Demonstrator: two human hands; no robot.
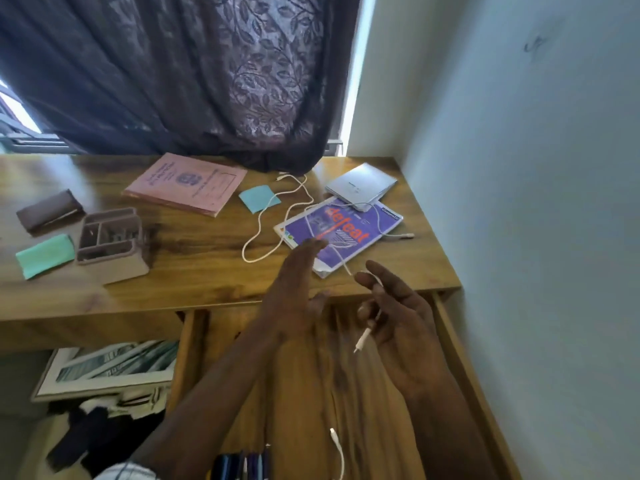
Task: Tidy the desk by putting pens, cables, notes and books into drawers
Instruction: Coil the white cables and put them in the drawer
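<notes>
Right hand [398, 320] is half-curled with the white cable [363, 337] pinched in its fingers, plug end dangling over the open drawer [464, 351]. The rest of the cable loops across the desk [194, 271] and over the purple book [356, 237], roughly 1 o'clock from the hands. Left hand [294, 285] is flat with fingers straight, holding nothing, tips at the book's near edge. Pens [242, 467] sit in the drawer at 6 o'clock.

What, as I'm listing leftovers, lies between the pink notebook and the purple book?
In the head view, a blue note and loops of the white cable lie between the pink notebook and purple book.
</notes>
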